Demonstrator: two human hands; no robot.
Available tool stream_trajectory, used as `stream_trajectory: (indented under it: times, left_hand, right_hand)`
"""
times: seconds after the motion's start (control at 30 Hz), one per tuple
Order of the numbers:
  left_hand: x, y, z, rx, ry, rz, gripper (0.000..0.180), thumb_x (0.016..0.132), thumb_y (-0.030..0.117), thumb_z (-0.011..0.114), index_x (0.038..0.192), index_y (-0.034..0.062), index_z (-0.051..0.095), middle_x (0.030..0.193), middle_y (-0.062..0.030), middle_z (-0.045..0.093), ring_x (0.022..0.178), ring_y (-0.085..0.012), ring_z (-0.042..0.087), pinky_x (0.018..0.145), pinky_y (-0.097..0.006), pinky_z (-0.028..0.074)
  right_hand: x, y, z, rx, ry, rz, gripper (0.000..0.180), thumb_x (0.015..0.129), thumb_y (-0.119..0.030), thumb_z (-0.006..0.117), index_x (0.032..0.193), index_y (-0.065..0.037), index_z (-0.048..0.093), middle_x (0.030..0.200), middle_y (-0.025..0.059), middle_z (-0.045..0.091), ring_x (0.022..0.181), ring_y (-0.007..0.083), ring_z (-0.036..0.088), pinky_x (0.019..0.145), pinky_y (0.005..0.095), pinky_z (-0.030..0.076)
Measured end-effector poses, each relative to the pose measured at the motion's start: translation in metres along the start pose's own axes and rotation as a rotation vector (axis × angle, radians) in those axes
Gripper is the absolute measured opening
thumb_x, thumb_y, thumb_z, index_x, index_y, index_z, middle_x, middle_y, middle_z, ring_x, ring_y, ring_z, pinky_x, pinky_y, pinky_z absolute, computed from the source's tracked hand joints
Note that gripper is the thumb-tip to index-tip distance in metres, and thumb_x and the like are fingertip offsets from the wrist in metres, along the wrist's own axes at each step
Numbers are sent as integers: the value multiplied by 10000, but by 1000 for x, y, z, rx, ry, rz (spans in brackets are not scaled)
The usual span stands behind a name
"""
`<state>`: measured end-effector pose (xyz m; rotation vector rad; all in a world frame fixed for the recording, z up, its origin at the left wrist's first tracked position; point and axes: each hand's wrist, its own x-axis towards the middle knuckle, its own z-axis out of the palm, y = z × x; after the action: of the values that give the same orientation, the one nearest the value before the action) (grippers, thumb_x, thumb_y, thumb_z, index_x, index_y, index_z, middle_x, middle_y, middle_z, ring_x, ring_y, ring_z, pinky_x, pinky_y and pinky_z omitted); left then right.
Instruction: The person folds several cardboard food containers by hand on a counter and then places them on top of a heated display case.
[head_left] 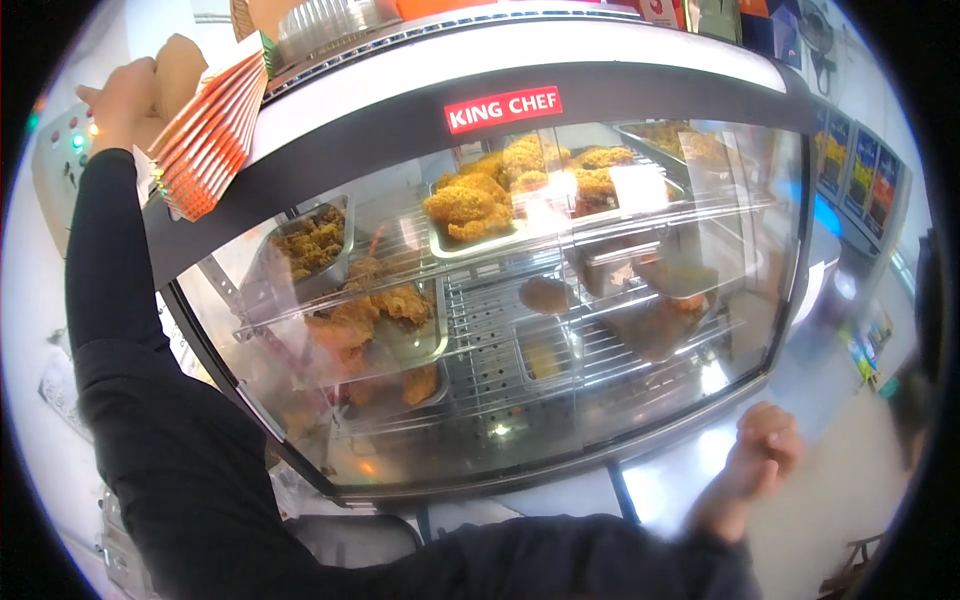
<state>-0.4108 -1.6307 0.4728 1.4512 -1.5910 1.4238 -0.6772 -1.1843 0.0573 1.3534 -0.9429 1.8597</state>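
My left hand [128, 105] reaches to the upper left corner of a glass food display cabinet [690, 75]. Its fingers close on a brown paper container [180, 75], while one finger sticks out to the left; part of the grip is hidden. Right beside it, a stack of nested orange-and-white striped paper boxes [212, 140] leans over the cabinet's top edge. At the lower right, my right hand [768, 448] hangs in front of the cabinet with its fingers curled in, slightly blurred, and nothing shows in it.
Behind the glass, metal trays hold fried chicken [470, 203] on wire shelves [480, 300]. Clear plastic lids [335, 25] and other packaging stand on the cabinet top. A dark fan [817, 35] and coloured posters [860, 180] are at the far right.
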Motion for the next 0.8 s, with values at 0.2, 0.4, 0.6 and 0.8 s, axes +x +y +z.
stream_trajectory:
  times: [0.2,0.4,0.6,0.8]
  left_hand:
    - [5,-2,21,-99,313,68,298,839,207,352,1022,189,586,999,-73,600,890,-264,585,858,-600,299]
    - [22,-20,32,-340,190,140,298,820,195,392,1038,136,585,953,-108,598,913,-310,545,753,-344,451]
    - [19,-26,35,-299,469,258,283,810,157,399,1035,136,568,935,-101,599,886,-284,540,739,-385,449]
    - [10,-9,9,-266,345,159,252,801,107,396,987,110,566,960,-66,584,917,-244,518,770,-353,441]
  right_hand:
    - [-20,-8,-47,-262,-22,91,263,807,-271,518,858,-14,498,634,80,476,567,166,416,514,280,321]
    - [-20,-23,-56,-485,-209,287,240,788,-229,530,754,4,491,621,73,439,575,166,406,522,267,299]
    - [-30,-25,-69,-594,-185,363,189,761,-171,538,716,3,480,606,68,434,563,167,402,516,263,294]
    - [-19,-32,-76,-723,-352,344,146,733,-138,556,724,-9,487,605,81,440,549,178,414,509,265,307]
